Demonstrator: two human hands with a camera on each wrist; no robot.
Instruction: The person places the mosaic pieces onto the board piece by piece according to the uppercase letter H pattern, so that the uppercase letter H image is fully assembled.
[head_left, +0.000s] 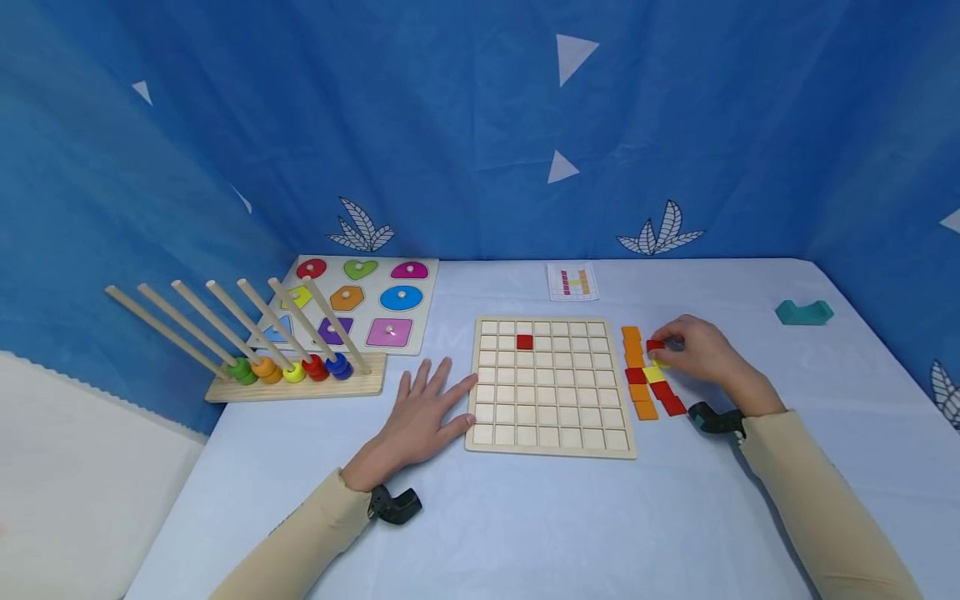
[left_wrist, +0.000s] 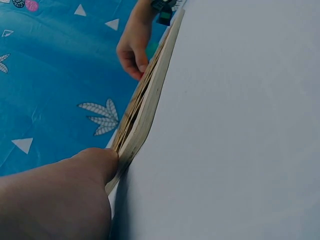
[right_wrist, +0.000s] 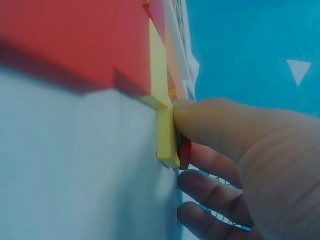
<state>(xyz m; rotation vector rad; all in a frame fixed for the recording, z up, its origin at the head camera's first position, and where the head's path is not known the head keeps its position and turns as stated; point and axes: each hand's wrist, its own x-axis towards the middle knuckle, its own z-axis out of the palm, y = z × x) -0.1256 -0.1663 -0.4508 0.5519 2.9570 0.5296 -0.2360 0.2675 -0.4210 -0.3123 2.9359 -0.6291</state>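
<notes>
Pinching a red tile (head_left: 655,345), right hand (head_left: 703,357) right of the square, gridded wooden board (head_left: 547,394), left hand (head_left: 422,419) spread against its edge, smooth white table (head_left: 562,525), blue curtain (head_left: 450,108) behind, printed with triangles (head_left: 574,57), leaves (head_left: 663,233).

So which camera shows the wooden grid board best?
The head view: the wooden grid board shows its full grid there. The left wrist view catches it nearly edge-on; the right wrist view, apparently just a sliver.

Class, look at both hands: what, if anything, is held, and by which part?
The right hand appears to pinch a red tile by its right side, between thumb and fingers. The left hand holds nothing, touching the edge of the board.
</notes>
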